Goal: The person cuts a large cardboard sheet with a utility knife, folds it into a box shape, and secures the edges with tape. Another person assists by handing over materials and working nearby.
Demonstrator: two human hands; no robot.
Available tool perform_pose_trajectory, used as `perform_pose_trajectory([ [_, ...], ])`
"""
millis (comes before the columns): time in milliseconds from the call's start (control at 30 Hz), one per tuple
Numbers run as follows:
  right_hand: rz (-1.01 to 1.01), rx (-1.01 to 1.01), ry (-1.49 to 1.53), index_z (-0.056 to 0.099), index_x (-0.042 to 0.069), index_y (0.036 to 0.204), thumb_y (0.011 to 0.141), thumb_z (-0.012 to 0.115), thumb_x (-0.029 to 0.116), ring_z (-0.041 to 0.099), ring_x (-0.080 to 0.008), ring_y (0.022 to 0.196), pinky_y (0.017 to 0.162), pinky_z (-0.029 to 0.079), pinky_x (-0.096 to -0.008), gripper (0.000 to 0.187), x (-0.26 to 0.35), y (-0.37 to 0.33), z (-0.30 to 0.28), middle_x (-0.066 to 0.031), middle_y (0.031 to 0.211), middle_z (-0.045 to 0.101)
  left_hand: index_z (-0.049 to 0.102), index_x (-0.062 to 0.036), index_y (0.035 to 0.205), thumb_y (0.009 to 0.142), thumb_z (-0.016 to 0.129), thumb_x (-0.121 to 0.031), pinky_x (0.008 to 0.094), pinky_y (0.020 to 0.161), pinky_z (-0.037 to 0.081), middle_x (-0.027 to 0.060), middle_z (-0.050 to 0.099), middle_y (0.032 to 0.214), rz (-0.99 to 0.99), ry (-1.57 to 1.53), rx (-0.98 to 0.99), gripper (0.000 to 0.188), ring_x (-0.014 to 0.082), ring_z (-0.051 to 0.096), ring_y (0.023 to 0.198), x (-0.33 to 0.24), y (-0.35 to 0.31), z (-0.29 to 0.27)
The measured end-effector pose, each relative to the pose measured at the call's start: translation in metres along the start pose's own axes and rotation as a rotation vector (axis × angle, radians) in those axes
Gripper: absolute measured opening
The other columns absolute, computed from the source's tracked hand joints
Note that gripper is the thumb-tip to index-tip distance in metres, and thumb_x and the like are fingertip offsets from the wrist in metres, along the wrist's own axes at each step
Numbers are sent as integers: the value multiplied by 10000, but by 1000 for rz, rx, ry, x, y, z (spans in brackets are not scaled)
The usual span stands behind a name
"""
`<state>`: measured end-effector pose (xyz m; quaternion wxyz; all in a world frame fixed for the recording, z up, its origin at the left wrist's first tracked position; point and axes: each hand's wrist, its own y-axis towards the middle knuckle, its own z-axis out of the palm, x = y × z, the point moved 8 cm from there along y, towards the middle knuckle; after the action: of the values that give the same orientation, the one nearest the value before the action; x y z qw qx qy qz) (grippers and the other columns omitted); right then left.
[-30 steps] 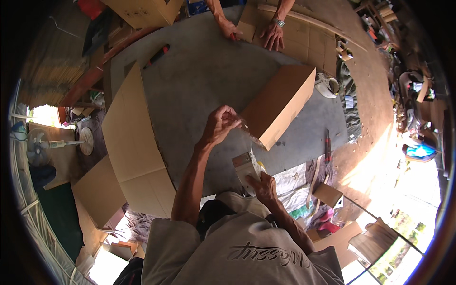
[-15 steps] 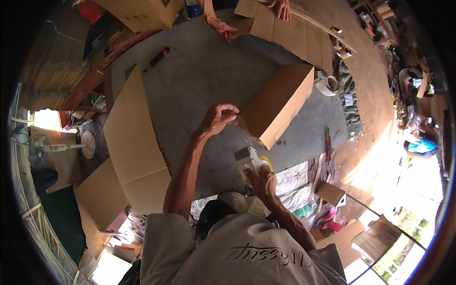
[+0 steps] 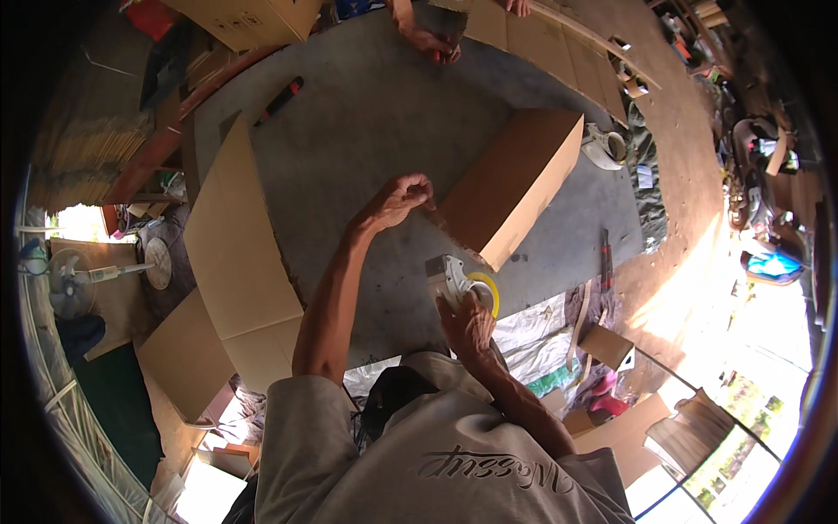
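Note:
My right hand [image 3: 470,327] grips a white tape dispenser [image 3: 449,278] with a yellow-rimmed roll, just off the table's near edge. My left hand [image 3: 403,199] is closed in a pinch beside the near left end of a cardboard box [image 3: 515,188]. A faint strip of clear tape [image 3: 443,229] runs from those fingers along that end of the box; its exact path is hard to make out. The box lies on the grey table [image 3: 367,113], turned at an angle.
An opened cardboard sheet [image 3: 236,236] stands along the table's left side. A red-and-black cutter [image 3: 279,100] lies beyond it. Across the table a co-worker's hand [image 3: 429,42] holds something red beside flat cardboard [image 3: 541,48]. Another white dispenser [image 3: 604,147] sits at the right edge.
My left hand has shifted slightly up and left. The dispenser in my right hand has turned and moved a little left. The co-worker's hand has moved right.

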<state>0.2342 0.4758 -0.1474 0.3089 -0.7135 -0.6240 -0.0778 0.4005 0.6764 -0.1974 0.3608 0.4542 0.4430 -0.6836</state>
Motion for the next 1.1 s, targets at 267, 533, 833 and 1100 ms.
perform_pose_trajectory([
  [267,75,88,-40,581,-15,874,824,690,456,649,-461,798,723,495,-552,486,-8,3,15,-262,809,661,612,-33,926,922,589,-38,258,789,440,-12,598,872,68,239,-90,24,87,541,847,32,32,2],
  [533,115,93,12,598,-14,867,823,691,452,641,-465,824,736,490,-548,477,-18,7,19,-261,831,658,621,-42,972,869,620,22,276,814,454,12,594,944,408,-38,-142,121,113,553,874,63,56,26],
  [833,105,86,36,599,-15,846,820,698,443,640,-463,810,716,492,-549,469,-18,8,11,-264,835,654,617,-2,1029,881,677,-129,377,864,479,150,622,1078,289,804,-694,204,228,598,1004,56,49,25],
  [1100,-90,1,82,579,4,877,816,701,404,653,-430,748,677,501,-539,422,-23,-2,8,-234,808,662,445,-24,1400,774,779,-279,440,1048,408,247,561,1281,113,797,-309,754,376,524,1226,-21,8,127],
])
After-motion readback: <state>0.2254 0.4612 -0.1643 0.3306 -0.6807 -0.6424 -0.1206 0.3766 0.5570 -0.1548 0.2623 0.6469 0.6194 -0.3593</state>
